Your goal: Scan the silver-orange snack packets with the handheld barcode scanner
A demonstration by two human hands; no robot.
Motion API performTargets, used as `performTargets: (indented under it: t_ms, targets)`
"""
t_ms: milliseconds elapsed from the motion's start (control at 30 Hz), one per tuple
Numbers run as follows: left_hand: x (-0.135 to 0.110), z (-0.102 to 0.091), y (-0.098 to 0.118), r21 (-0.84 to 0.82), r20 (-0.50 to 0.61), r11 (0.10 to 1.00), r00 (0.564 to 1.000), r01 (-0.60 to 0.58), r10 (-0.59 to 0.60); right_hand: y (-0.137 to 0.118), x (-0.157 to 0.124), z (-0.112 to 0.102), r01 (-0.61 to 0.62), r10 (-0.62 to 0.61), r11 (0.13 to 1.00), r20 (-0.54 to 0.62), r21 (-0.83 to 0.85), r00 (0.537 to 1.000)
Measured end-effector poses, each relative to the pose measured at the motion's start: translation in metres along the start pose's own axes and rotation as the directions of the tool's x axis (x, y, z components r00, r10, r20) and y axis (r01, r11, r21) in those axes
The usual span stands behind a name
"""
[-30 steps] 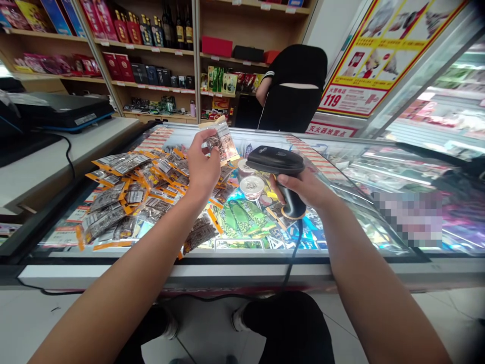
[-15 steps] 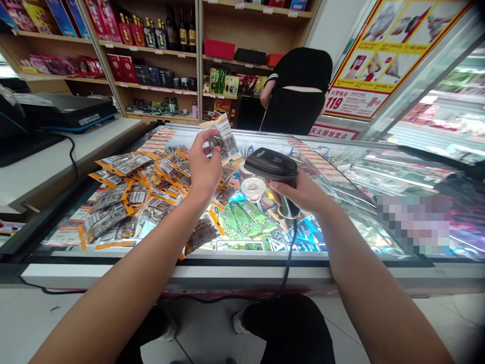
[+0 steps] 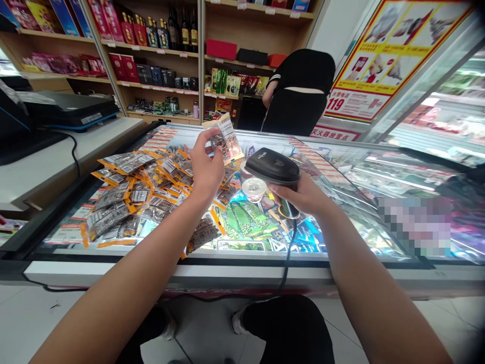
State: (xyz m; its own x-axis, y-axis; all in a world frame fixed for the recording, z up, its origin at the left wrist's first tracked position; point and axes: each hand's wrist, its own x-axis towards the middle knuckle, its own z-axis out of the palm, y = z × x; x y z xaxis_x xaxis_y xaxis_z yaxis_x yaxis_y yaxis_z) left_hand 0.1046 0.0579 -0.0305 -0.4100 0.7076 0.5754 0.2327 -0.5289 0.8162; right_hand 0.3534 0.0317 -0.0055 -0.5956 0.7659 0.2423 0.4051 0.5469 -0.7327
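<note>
My left hand point(image 3: 207, 162) pinches a small snack packet point(image 3: 230, 137) with pale edges, holding it up above the glass top. In my right hand point(image 3: 303, 189) is a black barcode scanner point(image 3: 273, 166), its head turned toward the packet and a reddish light showing on the packet's label. The scanner's cable point(image 3: 291, 247) hangs down over the front edge. Left of my left hand lies a heap of orange-edged snack packets point(image 3: 125, 202), spread over the glass. Under the glass, below the scanner, are round lidded tubs point(image 3: 253, 188) and green bags point(image 3: 246, 218).
The glass-topped freezer point(image 3: 182, 270) spans the front. A white counter point(image 3: 109, 136) with a scale point(image 3: 71, 111) stands at left. Behind the freezer, a person sits in a black chair point(image 3: 299, 108) before shelves point(image 3: 162, 50) of bottles and boxes. A poster point(image 3: 382, 60) hangs at right.
A reddish light now shows on the packet's label, which looked white before. Both hands keep nearly the same place and grip; the whole view has shifted slightly.
</note>
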Motion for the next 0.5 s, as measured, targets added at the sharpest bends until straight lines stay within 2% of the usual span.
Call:
performTargets:
  t_ms: [500]
  targets:
    - [-0.006,0.003,0.005,-0.028,0.021,1.000,1.000,-0.016,0.016,-0.005,0.007,0.015,0.008,-0.028,0.991,-0.147,-0.134,0.989]
